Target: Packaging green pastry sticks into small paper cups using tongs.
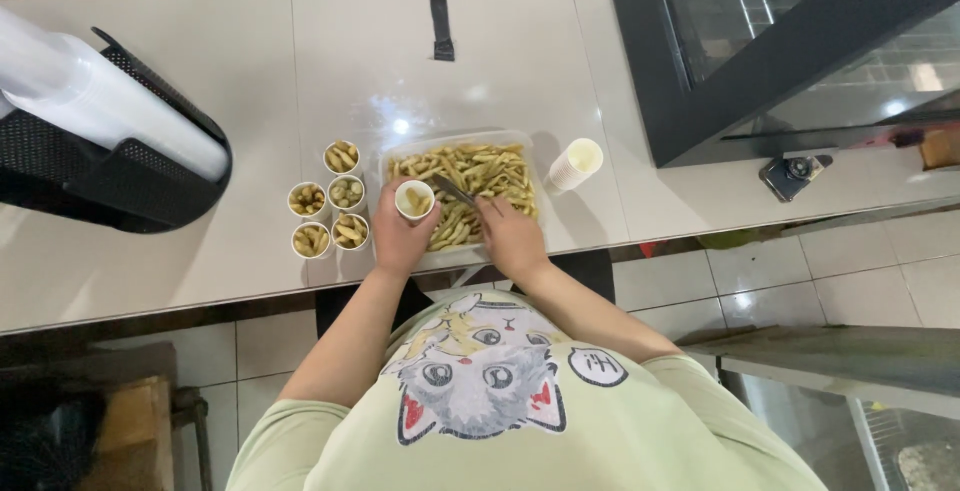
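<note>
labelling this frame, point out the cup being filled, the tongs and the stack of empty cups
cup being filled [414,199], head view, on its open mouth, held by the left hand.
tongs [453,191], head view, on the metal arms, held by the right hand.
stack of empty cups [576,164], head view, on the side.

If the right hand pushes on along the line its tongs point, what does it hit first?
Probably the small cup held by the left hand: the right hand aims its tongs up-left over the tray of fries toward it. Depth is unclear.

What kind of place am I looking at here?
Probably a food stall or snack counter: a tray of fries, five filled paper cups, and a glass display case on the counter.
</note>
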